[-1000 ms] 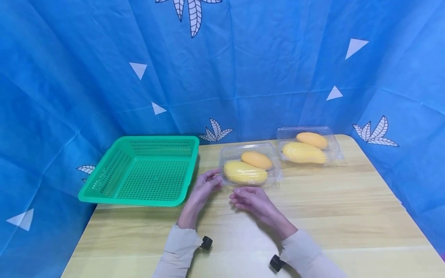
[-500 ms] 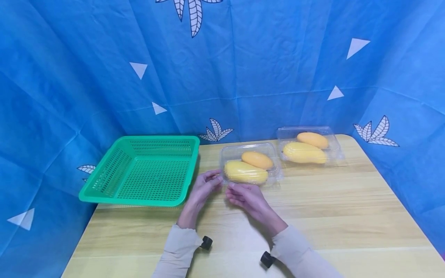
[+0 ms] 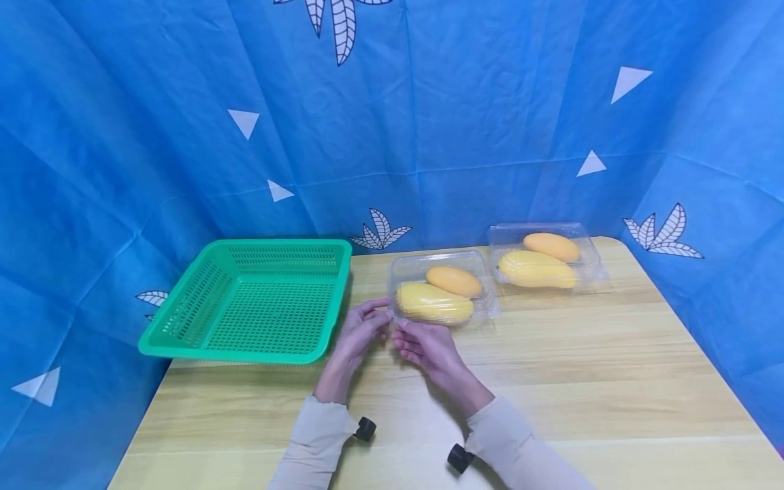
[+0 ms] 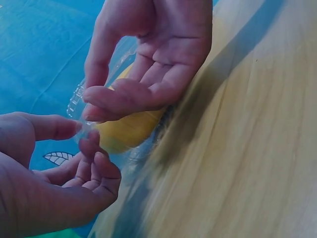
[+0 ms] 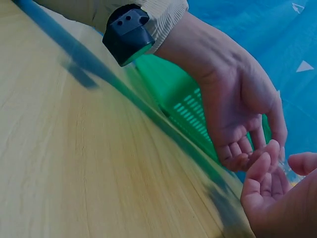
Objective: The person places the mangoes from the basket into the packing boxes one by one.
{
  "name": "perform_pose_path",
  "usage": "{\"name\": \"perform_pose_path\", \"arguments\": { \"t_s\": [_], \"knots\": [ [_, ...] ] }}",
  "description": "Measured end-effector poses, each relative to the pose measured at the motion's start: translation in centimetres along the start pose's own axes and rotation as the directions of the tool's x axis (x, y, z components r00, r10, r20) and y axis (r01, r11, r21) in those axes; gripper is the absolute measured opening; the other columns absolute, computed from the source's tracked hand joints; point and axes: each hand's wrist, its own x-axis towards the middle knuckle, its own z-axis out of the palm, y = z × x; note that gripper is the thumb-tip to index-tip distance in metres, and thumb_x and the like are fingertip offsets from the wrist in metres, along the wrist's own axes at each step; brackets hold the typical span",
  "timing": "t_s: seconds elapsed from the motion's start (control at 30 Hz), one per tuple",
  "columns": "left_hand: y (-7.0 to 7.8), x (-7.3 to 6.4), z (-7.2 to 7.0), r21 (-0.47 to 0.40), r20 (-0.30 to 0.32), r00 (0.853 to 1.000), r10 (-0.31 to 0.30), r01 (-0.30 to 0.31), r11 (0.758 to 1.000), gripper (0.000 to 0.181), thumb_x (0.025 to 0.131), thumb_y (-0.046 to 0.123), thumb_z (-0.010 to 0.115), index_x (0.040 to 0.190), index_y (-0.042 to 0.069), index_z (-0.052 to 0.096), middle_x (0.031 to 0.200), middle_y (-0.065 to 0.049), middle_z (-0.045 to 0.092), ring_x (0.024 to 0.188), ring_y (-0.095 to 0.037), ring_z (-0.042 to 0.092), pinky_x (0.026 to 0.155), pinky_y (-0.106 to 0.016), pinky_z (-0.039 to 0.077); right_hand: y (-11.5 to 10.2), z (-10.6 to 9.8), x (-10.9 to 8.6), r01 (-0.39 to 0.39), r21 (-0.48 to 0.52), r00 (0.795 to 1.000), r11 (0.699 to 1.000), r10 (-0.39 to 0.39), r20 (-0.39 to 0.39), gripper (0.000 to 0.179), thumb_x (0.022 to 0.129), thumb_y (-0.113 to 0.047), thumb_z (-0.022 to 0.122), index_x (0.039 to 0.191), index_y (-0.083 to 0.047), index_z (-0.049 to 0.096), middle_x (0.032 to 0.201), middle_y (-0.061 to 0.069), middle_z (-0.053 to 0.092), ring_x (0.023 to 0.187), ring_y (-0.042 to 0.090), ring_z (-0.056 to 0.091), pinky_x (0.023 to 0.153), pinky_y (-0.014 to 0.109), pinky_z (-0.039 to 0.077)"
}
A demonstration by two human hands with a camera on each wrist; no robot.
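Note:
A clear plastic clamshell container [image 3: 441, 260] lies near the middle of the table. Inside it are a yellow mango [image 3: 433, 304] and an orange mango [image 3: 454, 280]. My left hand [image 3: 358, 333] pinches the container's near left corner between thumb and index finger. In the left wrist view, the left hand [image 4: 64, 173] has its other fingers curled below. My right hand [image 3: 435, 354] is at the front edge, close beside the left fingertips. A gap shows between the thumb and fingers of the right hand [image 5: 282, 198] in the right wrist view; whether they touch plastic is unclear.
A green plastic basket [image 3: 245, 357] with perforated walls stands left of my hands. Another clear clamshell container [image 3: 499, 235] holding two mangoes sits at the back right. A blue patterned curtain [image 3: 465, 122] hangs behind and along both sides of the wooden table [image 3: 612, 381].
My right hand has moved left along the container's front edge, closer to the left hand. The left hand stays at the corner. Both containers and the basket have kept their places.

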Motion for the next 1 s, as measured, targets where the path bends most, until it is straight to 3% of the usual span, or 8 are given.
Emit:
{"name": "perform_pose_path", "arguments": {
  "t_s": [0.43, 1.0],
  "knots": [
    [-0.49, 0.27, 0.27, -0.052, -0.045, 0.999, 0.001, -0.003, 0.999, 0.039, 0.090, -0.001, 0.070, 0.128, -0.006, 0.062, 0.077, 0.000, 0.064, 0.072, -0.015, 0.056, 0.069, -0.027, 0.048, -0.07, 0.27, 0.26, -0.011, 0.024, 1.000, 1.000, 0.012, -0.014, 0.027, 0.095, -0.012, 0.071, 0.114, 0.007, 0.068, 0.090, 0.010, 0.076, 0.074, 0.015, 0.070, 0.066, 0.023, 0.056],
    [-0.41, 0.22, 0.79, -0.038, -0.110, 0.994, 0.021, -0.026, 0.999, 0.037, 0.089, -0.002, 0.071, 0.125, -0.003, 0.064, 0.075, 0.000, 0.064, 0.070, -0.013, 0.057, 0.066, -0.026, 0.048, -0.06, 0.10, 0.76, -0.027, 0.008, 1.000, 1.000, 0.027, -0.012, 0.036, 0.095, -0.012, 0.071, 0.123, 0.009, 0.064, 0.093, 0.011, 0.076, 0.075, 0.014, 0.070, 0.066, 0.022, 0.056]
  ]
}}
